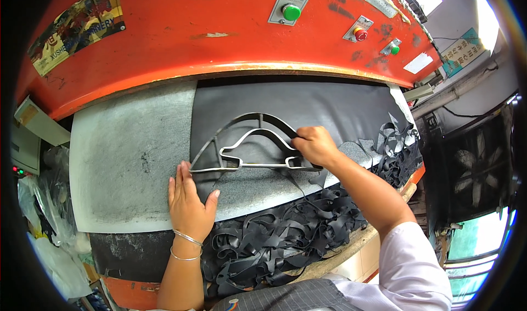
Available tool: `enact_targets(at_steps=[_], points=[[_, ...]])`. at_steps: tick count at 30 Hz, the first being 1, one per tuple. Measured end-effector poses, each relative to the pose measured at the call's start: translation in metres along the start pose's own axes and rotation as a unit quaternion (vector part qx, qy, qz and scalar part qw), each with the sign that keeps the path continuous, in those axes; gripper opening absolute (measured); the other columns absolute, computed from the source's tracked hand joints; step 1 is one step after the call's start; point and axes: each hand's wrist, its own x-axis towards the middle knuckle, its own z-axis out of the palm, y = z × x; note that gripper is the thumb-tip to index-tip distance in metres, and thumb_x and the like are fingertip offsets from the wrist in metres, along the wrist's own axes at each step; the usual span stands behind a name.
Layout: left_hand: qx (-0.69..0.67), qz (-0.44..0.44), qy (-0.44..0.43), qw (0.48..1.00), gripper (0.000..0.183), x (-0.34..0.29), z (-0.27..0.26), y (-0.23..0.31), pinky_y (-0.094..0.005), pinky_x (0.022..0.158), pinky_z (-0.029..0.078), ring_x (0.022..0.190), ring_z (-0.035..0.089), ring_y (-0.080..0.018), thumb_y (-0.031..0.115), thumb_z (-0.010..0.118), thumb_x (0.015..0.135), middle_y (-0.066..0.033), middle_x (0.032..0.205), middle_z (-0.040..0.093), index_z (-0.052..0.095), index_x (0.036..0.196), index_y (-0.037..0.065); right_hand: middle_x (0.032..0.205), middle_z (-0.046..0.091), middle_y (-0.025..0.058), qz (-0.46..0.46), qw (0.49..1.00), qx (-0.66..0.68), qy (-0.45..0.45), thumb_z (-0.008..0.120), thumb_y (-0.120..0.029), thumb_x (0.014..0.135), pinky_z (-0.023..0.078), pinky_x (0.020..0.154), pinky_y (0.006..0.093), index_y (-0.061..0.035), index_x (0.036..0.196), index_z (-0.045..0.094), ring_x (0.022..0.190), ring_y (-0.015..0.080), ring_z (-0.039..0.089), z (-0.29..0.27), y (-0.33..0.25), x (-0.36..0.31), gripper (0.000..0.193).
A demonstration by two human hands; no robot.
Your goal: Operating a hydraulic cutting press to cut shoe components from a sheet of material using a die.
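A steel cutting die [261,165] with an arched outer frame and a curved inner outline rests on a black leather-like sheet [335,105]. My right hand [315,146] is closed around the right side of the die's frame. My left hand [192,204] lies with fingers stretched out beside the die's left corner, its fingertips close to that corner and its thumb over the sheet's near edge. The sheet covers the right part of a pale, worn cutting board [129,163]. Below the die, the near edge of the sheet is cut ragged.
Black offcut strips [285,234] heap along the board's near edge and right corner. Behind the board stands an orange-red machine body [181,31] with a large green button [291,13], a red button [360,34] and a smaller green one. A fan [476,168] stands at right, plastic bags [60,261] at left.
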Motion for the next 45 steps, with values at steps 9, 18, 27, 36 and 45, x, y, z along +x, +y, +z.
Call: enact_targets(at_steps=[9, 18, 27, 36, 45], points=[[-0.075, -0.053, 0.066, 0.994, 0.056, -0.002, 0.003, -0.006, -0.0510, 0.111, 0.030, 0.126, 0.050, -0.0385, 0.024, 0.066, 0.087, -0.0252, 0.128, 0.057, 0.049, 0.129, -0.008, 0.076, 0.064, 0.0231, -0.036, 0.999, -0.014, -0.017, 0.058, -0.022, 0.078, 0.050, 0.073, 0.0485, 0.0002, 0.076, 0.065, 0.078, 0.0428, 0.062, 0.017, -0.006, 0.029, 0.023], [-0.003, -0.047, 0.080, 0.996, 0.034, -0.002, 0.005, 0.000, -0.0466, 0.110, 0.032, 0.121, 0.056, -0.0338, 0.010, 0.053, 0.095, -0.0222, 0.124, 0.062, 0.058, 0.124, -0.007, 0.086, 0.066, 0.0192, -0.067, 0.995, 0.039, 0.064, 0.065, -0.032, 0.084, 0.050, 0.075, 0.0431, -0.0007, 0.093, 0.069, 0.083, 0.0376, 0.063, 0.020, 0.014, 0.013, 0.033], [0.030, -0.040, 0.049, 0.998, 0.036, -0.001, -0.001, 0.004, -0.0501, 0.110, 0.032, 0.123, 0.054, -0.0370, 0.008, 0.050, 0.093, -0.0241, 0.123, 0.062, 0.055, 0.123, -0.012, 0.142, 0.045, 0.0215, -0.154, 0.988, -0.019, 0.018, 0.077, -0.033, 0.077, 0.026, 0.111, 0.0491, -0.0014, 0.136, 0.049, 0.129, 0.0403, 0.042, 0.018, 0.064, -0.050, 0.072], [0.051, -0.085, 0.031, 0.995, 0.044, -0.020, -0.002, -0.010, -0.0495, 0.112, 0.029, 0.127, 0.050, -0.0367, 0.010, 0.049, 0.095, -0.0256, 0.132, 0.055, 0.046, 0.133, -0.012, 0.108, 0.068, 0.0050, -0.236, 0.967, 0.006, 0.096, 0.079, -0.028, 0.070, 0.039, 0.099, 0.0475, -0.0037, 0.124, 0.060, 0.122, 0.0230, 0.054, 0.031, 0.065, -0.050, 0.062], [0.020, -0.061, 0.045, 0.997, 0.046, -0.010, -0.006, -0.002, -0.0411, 0.099, 0.040, 0.113, 0.056, -0.0381, 0.021, 0.060, 0.095, -0.0252, 0.123, 0.061, 0.053, 0.128, -0.011, 0.099, 0.069, 0.0024, -0.234, 0.967, 0.025, 0.094, 0.079, -0.025, 0.071, 0.038, 0.099, 0.0469, -0.0044, 0.127, 0.057, 0.123, 0.0216, 0.053, 0.029, 0.072, -0.051, 0.064]])
